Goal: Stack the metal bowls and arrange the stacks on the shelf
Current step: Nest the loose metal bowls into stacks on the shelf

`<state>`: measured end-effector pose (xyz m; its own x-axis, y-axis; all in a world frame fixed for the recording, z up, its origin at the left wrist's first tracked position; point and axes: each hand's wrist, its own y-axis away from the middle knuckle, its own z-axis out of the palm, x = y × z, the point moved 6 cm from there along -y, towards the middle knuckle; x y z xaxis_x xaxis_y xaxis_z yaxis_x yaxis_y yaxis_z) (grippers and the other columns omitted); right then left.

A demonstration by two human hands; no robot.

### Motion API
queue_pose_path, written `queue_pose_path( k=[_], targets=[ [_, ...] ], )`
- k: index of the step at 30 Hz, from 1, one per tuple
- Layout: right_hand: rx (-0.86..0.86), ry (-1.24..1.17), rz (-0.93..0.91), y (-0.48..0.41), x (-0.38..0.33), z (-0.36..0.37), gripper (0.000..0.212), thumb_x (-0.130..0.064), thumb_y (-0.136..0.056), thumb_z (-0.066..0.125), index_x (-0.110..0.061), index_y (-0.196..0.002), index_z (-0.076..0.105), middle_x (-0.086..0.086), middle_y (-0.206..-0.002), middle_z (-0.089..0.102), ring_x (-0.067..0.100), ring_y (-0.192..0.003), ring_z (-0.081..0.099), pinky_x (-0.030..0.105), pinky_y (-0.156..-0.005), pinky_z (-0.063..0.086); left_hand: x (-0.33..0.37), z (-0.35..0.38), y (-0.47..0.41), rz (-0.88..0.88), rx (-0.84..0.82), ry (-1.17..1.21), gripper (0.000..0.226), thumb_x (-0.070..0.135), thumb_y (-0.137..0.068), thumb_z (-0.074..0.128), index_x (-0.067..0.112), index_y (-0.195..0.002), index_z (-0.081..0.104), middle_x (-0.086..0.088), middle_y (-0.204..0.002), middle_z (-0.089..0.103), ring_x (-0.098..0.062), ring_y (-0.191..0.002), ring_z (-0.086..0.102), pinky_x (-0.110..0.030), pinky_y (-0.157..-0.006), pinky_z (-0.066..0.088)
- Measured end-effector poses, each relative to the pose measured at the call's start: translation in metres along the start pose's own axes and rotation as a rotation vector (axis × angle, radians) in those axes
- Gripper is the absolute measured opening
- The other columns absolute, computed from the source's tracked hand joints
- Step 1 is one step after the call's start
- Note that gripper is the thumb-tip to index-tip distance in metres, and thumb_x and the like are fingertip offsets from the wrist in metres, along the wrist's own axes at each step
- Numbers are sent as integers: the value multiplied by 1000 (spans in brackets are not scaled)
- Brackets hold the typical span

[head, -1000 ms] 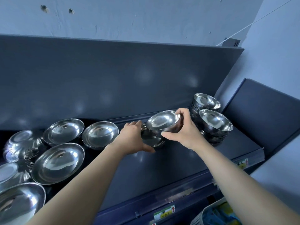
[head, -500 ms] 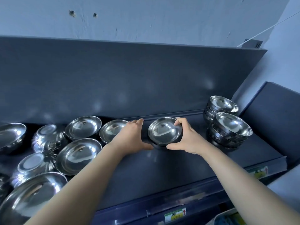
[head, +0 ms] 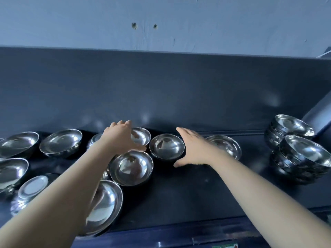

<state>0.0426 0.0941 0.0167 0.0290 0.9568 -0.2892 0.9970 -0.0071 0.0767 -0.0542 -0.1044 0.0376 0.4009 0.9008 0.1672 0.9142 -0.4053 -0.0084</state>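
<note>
Nearest the viewer, 2 bare forearms extend forward over the dark shelf [head: 188, 194], its front edge crossing the bottom of the view. A large metal bowl [head: 105, 206] lies partly under the left forearm at near left; beyond it sits a mid-sized bowl [head: 131, 168], upright and empty. The right hand [head: 192, 149] is spread, fingers extended, thumb low on the shelf, palm just beside the right wall of a small central bowl [head: 166, 146]; it grips nothing. A further bowl [head: 226, 144] shows behind that wrist. The left hand [head: 120, 136] reaches farther, palm down, fingers curled over the rim of a small bowl [head: 141, 136] by the back panel [head: 161, 90]; whether it actually grasps it cannot be told. Loose bowls spread along the left. At far right stand 2 stacks: a near stack [head: 302, 163] and a far stack [head: 288, 129].
</note>
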Motion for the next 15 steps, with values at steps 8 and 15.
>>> queue_pose_path(
  k=[8,15],
  targets=[
    [-111,-31,58,-40,-13,17,130,-57,-54,86,-20,-153,11,-1,-157,21,19,-145,21,38,-114,31,-21,18,-30,-97,-221,52,84,75,-35,67,18,-94,50,1,-98,61,-21,-90,55,-35,-77,52],
    [30,-124,86,-14,5,-23,127,-51,-60,84,-22,-155,6,-9,-158,13,15,-145,18,34,-111,32,-18,26,-39,-121,-156,58,112,76,-23,63,17,-117,50,-5,-111,58,-27,-103,52,-36,-83,49]
  ],
)
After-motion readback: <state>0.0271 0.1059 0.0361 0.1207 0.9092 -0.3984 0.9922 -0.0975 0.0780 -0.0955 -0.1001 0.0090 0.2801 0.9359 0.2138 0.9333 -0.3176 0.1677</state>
